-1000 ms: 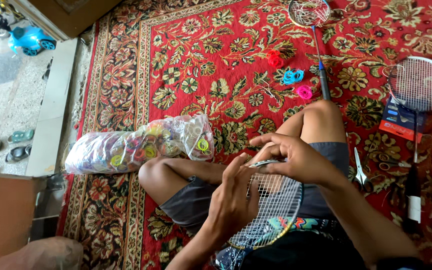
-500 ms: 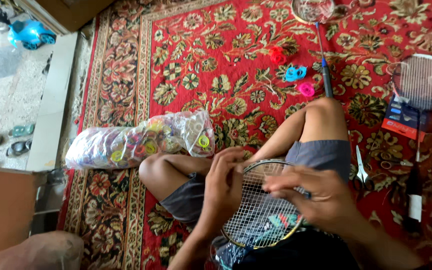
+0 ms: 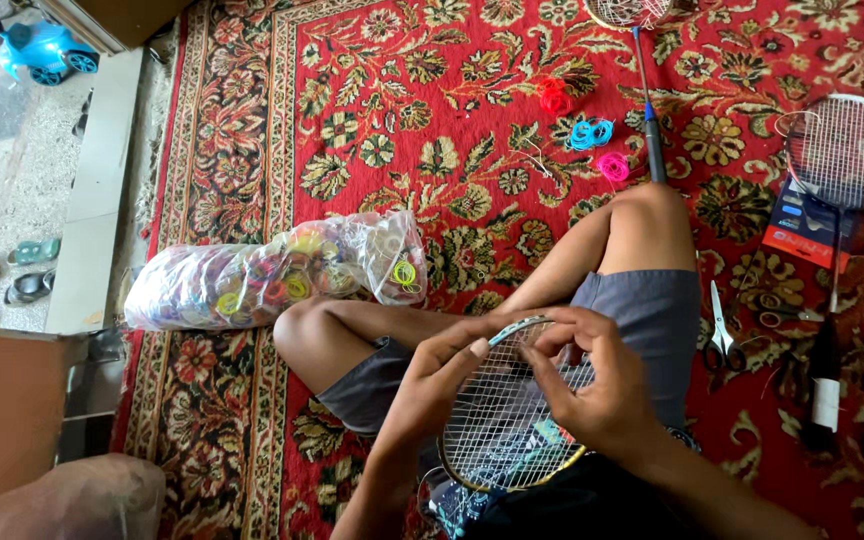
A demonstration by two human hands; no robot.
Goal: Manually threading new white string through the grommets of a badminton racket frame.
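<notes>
Sitting cross-legged on a red patterned carpet [image 3: 372, 90], the person holds a badminton racket [image 3: 502, 420] across the lap, its strung head lying between the knees and the near edge of the head view. The left hand [image 3: 432, 385] grips the far left part of the frame, fingers closed around the rim. The right hand [image 3: 592, 385] rests over the strings on the right side, its fingers curled and pinched together at the top of the frame; whether they hold a string there I cannot tell.

Just left of the left knee lies a clear plastic bag [image 3: 272, 275] stuffed with coloured string coils. Farther off on the carpet sit three loose coils: red [image 3: 555, 98], blue [image 3: 590, 132] and pink [image 3: 613, 166]. A second racket [image 3: 842, 160] lies at the right with its head on a small red and blue box [image 3: 797, 228]. Scissors [image 3: 720, 330] lie just right of the right thigh. A blue toy car [image 3: 45, 48] stands at the far left, off the carpet.
</notes>
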